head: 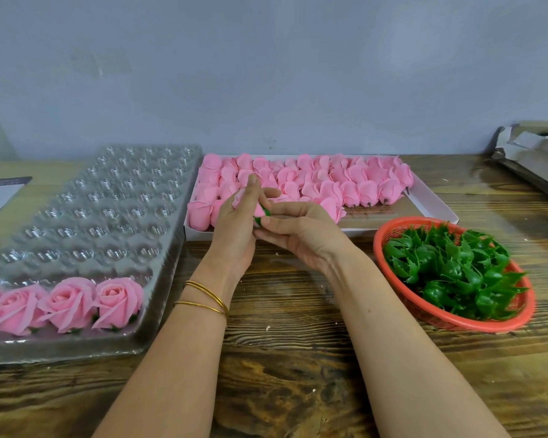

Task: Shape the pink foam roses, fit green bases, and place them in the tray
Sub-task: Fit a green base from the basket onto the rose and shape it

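Rose (238, 197) held between left hand (234, 230) and right hand (301, 237) over box (200, 234) edge.

Both of my arms are bare as far as they show, down to the fingertips. On my left wrist I wear thin round gold metal bangles (207, 295), three rings as far as I can tell. Two lie close together and cross each other, and the third sits just below them, toward the elbow. Above the bangles is my left hand (234, 229); below them runs my left forearm (178, 358). To the right of the bangles, at about their height, my right forearm (402, 352) has one small dark spot. My right hand (298, 237) and its wrist are bare. My nails are too blurred to describe.
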`<state>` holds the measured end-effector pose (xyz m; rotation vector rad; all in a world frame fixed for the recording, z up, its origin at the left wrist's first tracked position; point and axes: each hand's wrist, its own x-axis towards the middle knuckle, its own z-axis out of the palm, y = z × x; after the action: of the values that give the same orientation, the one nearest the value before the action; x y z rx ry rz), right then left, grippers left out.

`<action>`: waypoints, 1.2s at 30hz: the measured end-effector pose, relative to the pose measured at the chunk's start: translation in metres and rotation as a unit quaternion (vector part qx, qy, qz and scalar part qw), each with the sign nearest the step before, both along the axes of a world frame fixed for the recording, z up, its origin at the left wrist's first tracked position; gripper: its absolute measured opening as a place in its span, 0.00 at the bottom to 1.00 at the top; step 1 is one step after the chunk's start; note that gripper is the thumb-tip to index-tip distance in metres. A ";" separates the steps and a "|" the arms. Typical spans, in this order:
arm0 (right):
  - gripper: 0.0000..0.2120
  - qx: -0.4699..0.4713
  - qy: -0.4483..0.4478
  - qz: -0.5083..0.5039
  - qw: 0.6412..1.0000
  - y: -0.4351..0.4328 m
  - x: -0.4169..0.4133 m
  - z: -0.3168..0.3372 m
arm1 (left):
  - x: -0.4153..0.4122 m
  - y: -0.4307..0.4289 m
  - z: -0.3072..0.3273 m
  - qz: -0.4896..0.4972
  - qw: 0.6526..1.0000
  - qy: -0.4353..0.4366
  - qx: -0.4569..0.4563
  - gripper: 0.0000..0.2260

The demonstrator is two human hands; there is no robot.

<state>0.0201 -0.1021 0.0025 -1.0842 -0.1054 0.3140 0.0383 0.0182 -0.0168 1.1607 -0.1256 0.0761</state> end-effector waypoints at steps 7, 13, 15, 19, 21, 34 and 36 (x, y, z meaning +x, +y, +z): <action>0.07 0.024 0.043 0.019 0.999 -0.001 -0.002 0.002 | 0.003 -0.001 0.000 0.021 1.000 0.001 0.004 0.21; 0.10 0.010 0.028 0.015 0.999 -0.002 -0.002 0.001 | 0.002 0.000 0.001 0.007 1.000 0.001 0.021 0.19; 0.11 0.011 0.027 0.016 0.999 -0.002 -0.002 0.001 | 0.002 0.000 0.002 0.002 1.000 0.001 0.020 0.19; 0.15 0.008 0.016 0.027 0.999 -0.003 -0.001 0.000 | 0.002 0.000 0.001 -0.011 1.000 -0.001 0.023 0.20; 0.16 0.009 0.008 0.034 0.999 -0.003 -0.001 -0.001 | 0.002 0.000 0.000 -0.021 0.999 0.001 0.028 0.20; 0.09 -0.013 -0.021 0.045 0.999 -0.005 0.000 -0.004 | -0.003 0.002 0.004 -0.085 0.996 0.007 0.034 0.20; 0.11 -0.022 -0.021 0.044 0.999 -0.005 0.000 -0.004 | -0.004 0.003 0.005 -0.096 0.995 0.008 0.033 0.20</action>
<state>0.0202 -0.1073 -0.0010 -1.1318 -0.1844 0.3755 0.0339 0.0214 -0.0116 1.2093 -0.2266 -0.1073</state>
